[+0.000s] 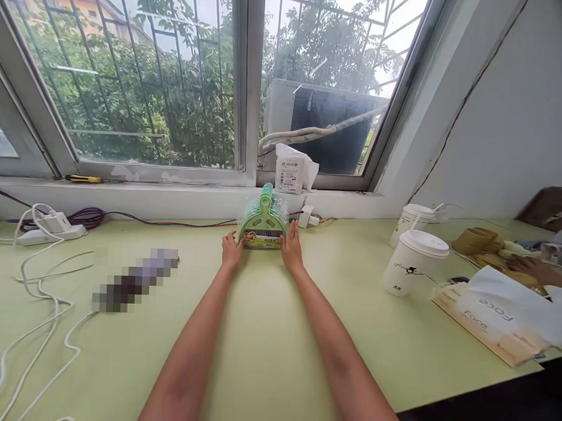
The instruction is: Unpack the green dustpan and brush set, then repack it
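Note:
A stack of small green dustpan-and-brush sets (263, 222) in clear wrap stands upright at the back of the green table, against the wall below the window. My left hand (232, 249) is at its left side, fingers somewhat bent and touching or very near its edge. On the other side, my right hand (292, 244) has its fingers stretched out, its palm side against or close to the stack's right edge. Neither hand is wrapped round the stack.
A tissue pack (290, 172) sits on the windowsill. White cups (415, 261) and a tissue packet (484, 316) stand right, near another person's hand (532, 265). A power strip (54, 233), white cables and a blurred object (138, 282) lie left on the table (257, 357).

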